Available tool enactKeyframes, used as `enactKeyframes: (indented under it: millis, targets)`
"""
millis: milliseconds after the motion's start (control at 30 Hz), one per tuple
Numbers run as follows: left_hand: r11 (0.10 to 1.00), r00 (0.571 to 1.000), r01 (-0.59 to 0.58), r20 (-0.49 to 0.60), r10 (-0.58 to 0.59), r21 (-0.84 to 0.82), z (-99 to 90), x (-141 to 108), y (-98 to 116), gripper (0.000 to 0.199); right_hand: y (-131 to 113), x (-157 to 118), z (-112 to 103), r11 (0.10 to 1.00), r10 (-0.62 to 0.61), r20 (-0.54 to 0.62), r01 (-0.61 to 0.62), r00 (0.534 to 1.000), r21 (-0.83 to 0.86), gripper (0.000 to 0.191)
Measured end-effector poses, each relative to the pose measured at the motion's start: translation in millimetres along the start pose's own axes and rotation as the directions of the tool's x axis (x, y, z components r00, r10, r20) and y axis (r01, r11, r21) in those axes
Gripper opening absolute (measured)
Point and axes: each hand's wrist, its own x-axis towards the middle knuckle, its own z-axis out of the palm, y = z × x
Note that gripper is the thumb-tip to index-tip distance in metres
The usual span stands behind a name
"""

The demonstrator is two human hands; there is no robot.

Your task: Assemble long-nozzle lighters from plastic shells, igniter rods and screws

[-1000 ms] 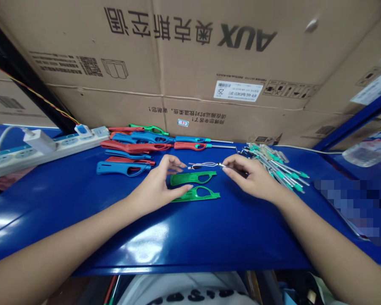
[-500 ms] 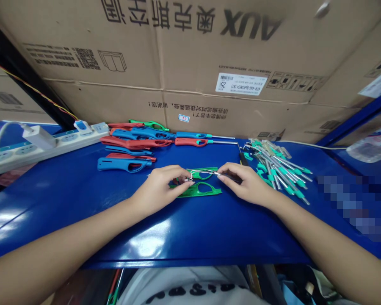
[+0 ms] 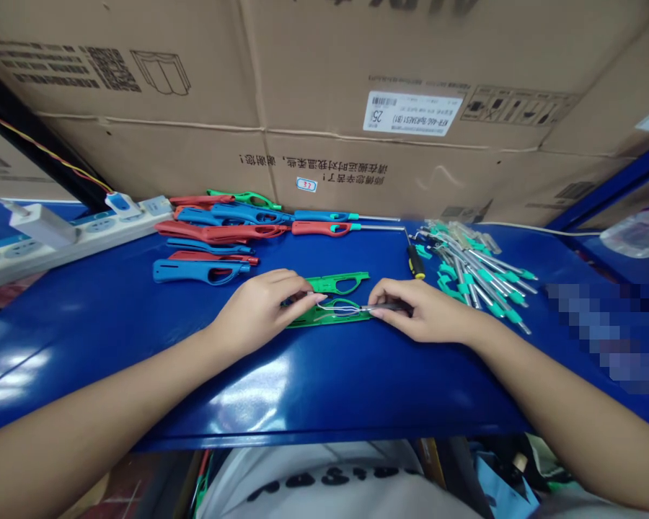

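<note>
My left hand (image 3: 267, 306) is closed, thumb and fingers pinched at the left end of thin pale wires (image 3: 338, 309). These wires stretch over the nearer green shell half (image 3: 329, 318) to my right hand (image 3: 419, 310). Closed round a dark, thin piece (image 3: 397, 306), my right hand has its fingertips at the right end of the green shell. A second green shell half (image 3: 338, 283) lies just behind, its left end hidden by my left hand. What the left fingertips pinch exactly is too small to tell.
Red and blue shells (image 3: 202, 271) lie back left, beside a power strip (image 3: 100, 227). Two assembled lighters (image 3: 321, 228) lie behind the hands. A screwdriver (image 3: 415, 263) and a pile of metal tubes with teal parts (image 3: 479, 277) lie right. A large carton (image 3: 314, 86) stands behind.
Both hands and the wires have come down from the rear green shell half to over the nearer one. The view has shifted slightly downward.
</note>
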Motion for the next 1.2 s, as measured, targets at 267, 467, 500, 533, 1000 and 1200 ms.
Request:
enactKeyframes:
  millis: [267, 467, 500, 533, 1000, 1200]
  targets:
    - [0.979, 0.992, 0.118, 0.059, -0.11, -0.164, 4.5, -1, 2, 0.012, 5, 0, -7, 0.989, -0.148, 0.004, 0.148, 0.989, -0.003, 0.018]
    - [0.983, 0.996, 0.075, 0.067, -0.065, -0.168, 3.3, 0, 4, 0.012, 5, -1, -11, 0.989, -0.148, -0.006, 0.148, 0.989, 0.013, 0.02]
    - [0.984, 0.996, 0.068, 0.072, -0.057, -0.165, 2.9, 0, 4, 0.013, 4, -1, -12, 0.99, -0.144, -0.008, 0.144, 0.99, 0.011, 0.02]
    - [0.985, 0.996, 0.061, 0.08, -0.049, -0.161, 2.7, 0, 4, 0.013, 4, -2, -12, 0.991, -0.136, -0.009, 0.136, 0.991, 0.004, 0.019]
    - [0.994, 0.991, -0.008, 0.131, 0.022, -0.107, 8.2, -4, 2, 0.016, 9, -3, -9, 0.989, -0.082, 0.026, 0.085, 0.996, -0.122, 0.014]
    - [0.995, 0.991, -0.029, 0.127, 0.04, -0.093, 8.7, -3, 2, 0.017, 13, -3, -6, 0.986, -0.077, -0.029, 0.072, 0.997, -0.149, 0.012]
